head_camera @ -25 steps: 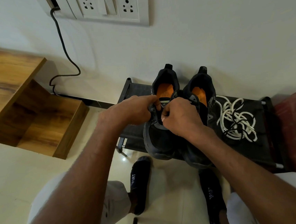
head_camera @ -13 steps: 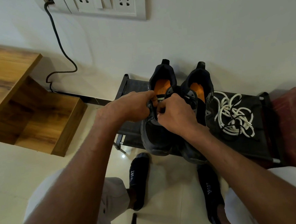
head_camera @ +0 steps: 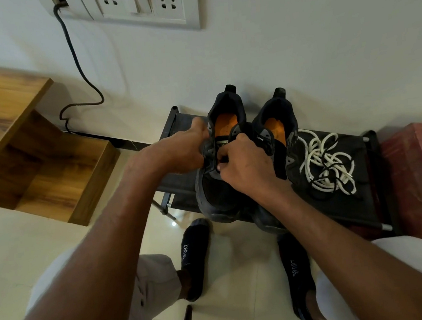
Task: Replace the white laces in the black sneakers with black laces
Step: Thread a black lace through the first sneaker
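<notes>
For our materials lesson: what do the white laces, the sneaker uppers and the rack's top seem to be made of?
White laces: probably woven cord, matte and limp, lying in loose coils.
Left sneaker, held by both hands: its upper looks like matte mesh fabric with smoother grey synthetic panels at the eyelets; the orange insole looks like foam or fabric.
Rack top: seemingly dark cloth stretched over metal tubes, whose ends shine.

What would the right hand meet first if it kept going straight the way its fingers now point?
The right hand points left and slightly away, into the lacing area of the left sneaker, which its fingers already seem to touch. Just past that is the left hand; depth is unclear.
</notes>
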Demonstrator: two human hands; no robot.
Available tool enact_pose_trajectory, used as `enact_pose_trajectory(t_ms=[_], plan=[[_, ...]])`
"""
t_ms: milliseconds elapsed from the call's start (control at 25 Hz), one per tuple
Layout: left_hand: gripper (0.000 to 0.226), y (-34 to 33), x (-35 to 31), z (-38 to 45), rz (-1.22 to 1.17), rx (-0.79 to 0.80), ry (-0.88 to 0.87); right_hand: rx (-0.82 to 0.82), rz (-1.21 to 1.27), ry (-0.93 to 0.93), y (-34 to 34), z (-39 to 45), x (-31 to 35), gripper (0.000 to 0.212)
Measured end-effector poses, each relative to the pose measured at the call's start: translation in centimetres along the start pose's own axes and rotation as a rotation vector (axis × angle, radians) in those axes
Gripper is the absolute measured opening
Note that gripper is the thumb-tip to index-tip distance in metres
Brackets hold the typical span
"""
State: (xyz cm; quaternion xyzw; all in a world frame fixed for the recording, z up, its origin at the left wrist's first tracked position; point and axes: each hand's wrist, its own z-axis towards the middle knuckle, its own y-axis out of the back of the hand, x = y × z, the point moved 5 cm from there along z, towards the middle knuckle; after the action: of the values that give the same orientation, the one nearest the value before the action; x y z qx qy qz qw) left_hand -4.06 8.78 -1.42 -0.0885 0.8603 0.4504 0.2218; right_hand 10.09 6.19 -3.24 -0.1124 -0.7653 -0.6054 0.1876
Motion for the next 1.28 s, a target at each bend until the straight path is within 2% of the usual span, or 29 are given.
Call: enact_pose_trajectory(t_ms=[120,240,400,480,640,840,960,1120,1200,1280], plan=[[0.041,-0.2,0.2,0.1,0.042,-0.004,0.060,-0.018,-0.001,0.009,-0.3,0.2,0.0,0.020],[0.043,-0.7,0.2,0.0,0.116,0.032,0.109,0.011,0.214,-0.069,-1.1,1.1,-1.0,0.010],[0.036,-1.3,-0.2,-0.1,0.122,0.129,0.101,0.152,0.465,-0.139,-1.5,1.5,-1.7,0.023],[0.033,-1.3,-0.4,0.1,0.129,0.127,0.099,0.124,0.406,-0.096,-1.2,1.4,-1.3,0.024],[0.020,-1.2,-0.4,0.1,0.123,0.124,0.082,-0.039,0.102,-0.049,-0.4,0.4,-0.3,0.017],[0.020,-1.2,-0.1,0.2,0.107,0.105,0.090,-0.094,0.026,-0.071,-0.5,-0.2,0.5,0.024],[0.021,-1.2,-0.2,0.1,0.101,0.097,0.098,-0.073,0.032,-0.069,-0.6,-0.2,0.4,0.020],[0.015,-1.3,-0.2,0.4,0.095,0.084,0.115,0.009,0.186,-0.102,-0.7,0.5,0.0,0.011],[0.010,-1.4,-0.3,0.5,0.061,0.098,0.116,0.074,0.223,-0.101,-0.6,1.0,0.0,0.015],[0.020,-1.5,-0.4,0.5,0.030,0.113,0.113,0.174,0.203,-0.062,-0.1,1.1,-0.1,0.021]])
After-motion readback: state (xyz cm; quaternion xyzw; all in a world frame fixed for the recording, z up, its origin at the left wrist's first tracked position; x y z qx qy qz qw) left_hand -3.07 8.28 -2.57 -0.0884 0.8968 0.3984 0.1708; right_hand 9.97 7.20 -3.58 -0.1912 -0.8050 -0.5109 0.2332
